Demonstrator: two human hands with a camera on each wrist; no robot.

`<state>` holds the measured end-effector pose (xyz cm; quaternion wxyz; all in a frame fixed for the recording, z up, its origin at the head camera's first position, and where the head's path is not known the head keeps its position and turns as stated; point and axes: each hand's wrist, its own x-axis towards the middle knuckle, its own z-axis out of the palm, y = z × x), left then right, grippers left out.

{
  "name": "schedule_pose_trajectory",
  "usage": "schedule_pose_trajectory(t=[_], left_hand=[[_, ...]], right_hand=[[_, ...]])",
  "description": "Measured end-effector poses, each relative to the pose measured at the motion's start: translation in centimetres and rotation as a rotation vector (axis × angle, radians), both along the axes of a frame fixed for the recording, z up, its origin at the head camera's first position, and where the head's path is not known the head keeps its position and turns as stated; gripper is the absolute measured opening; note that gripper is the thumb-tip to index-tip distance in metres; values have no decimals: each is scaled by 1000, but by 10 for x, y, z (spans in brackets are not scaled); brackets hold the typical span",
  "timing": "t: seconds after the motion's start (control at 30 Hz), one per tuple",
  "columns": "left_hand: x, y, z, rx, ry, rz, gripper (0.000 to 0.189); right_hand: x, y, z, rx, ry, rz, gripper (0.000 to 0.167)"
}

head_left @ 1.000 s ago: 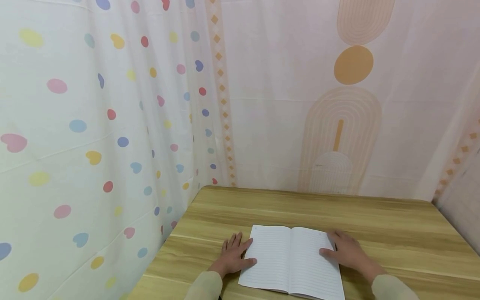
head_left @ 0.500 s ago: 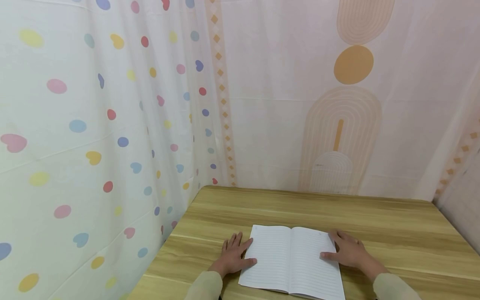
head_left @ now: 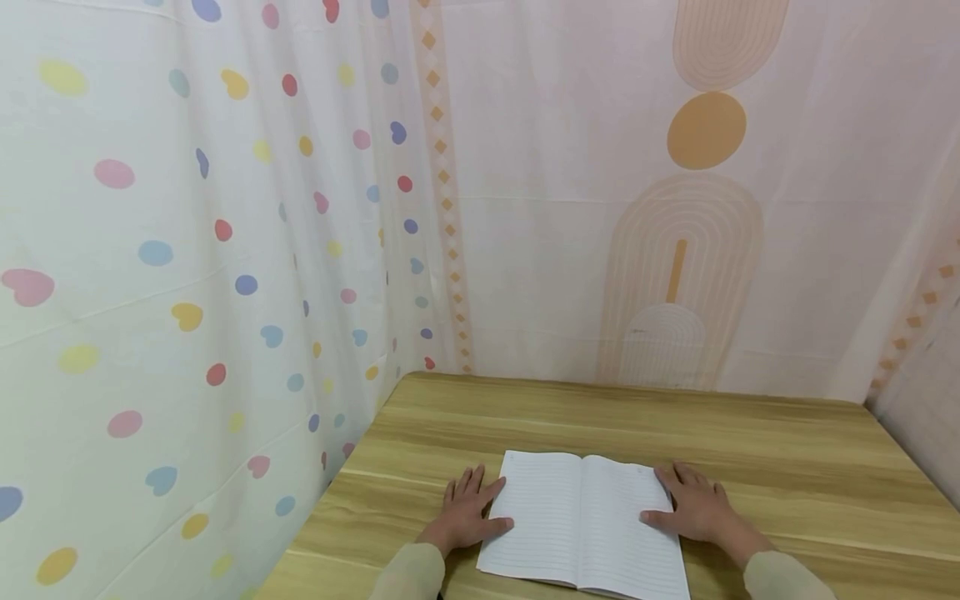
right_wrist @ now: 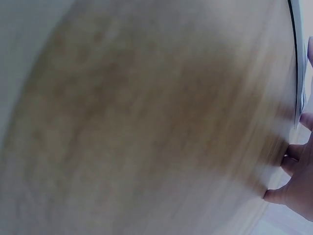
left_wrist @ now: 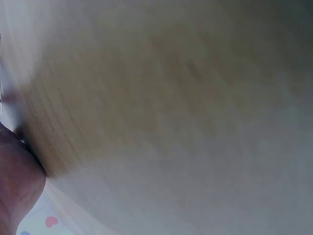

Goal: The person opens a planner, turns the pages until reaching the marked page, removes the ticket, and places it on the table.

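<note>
An open notebook point(head_left: 540, 517) with white lined pages lies flat on the wooden table, its spine running toward me. At its left edge rests my left hand point(head_left: 467, 512), fingers spread, with the thumb and one fingertip on the page margin. My right hand point(head_left: 697, 504) lies along the opposite edge; its thumb reaches onto the right page and a finger touches the upper corner. In the right wrist view, fingertips of the right hand point(right_wrist: 298, 181) stand on the tabletop beside the notebook's edge point(right_wrist: 298, 63). Only part of the left hand point(left_wrist: 19, 181) appears in the left wrist view.
The wood-grain table point(head_left: 600, 417) extends behind and to both sides of the notebook. A dotted curtain point(head_left: 225, 275) hangs along the left, and a pale curtain with arch patterns point(head_left: 540, 250) closes off the back.
My right hand has shifted slightly at the notebook's right edge, its fingers now spread a little more. The left hand and the notebook look the same.
</note>
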<state>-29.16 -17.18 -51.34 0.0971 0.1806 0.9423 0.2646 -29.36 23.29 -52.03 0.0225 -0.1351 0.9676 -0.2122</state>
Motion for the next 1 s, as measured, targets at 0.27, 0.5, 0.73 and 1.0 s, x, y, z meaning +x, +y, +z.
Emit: schedule_pose_trajectory(t=[0.27, 0.5, 0.73, 1.0], left_hand=[[0, 0, -1, -7, -5, 4, 75], [1, 0, 1, -1, -6, 11, 74], [1, 0, 0, -1, -5, 11, 74], [-1, 0, -2, 0, 0, 10, 76]], right_hand=[[7, -6, 12, -11, -5, -17, 90], [7, -8, 13, -16, -4, -40, 90], [5, -7, 13, -11, -35, -36, 95], [4, -7, 15, -9, -50, -37, 93]])
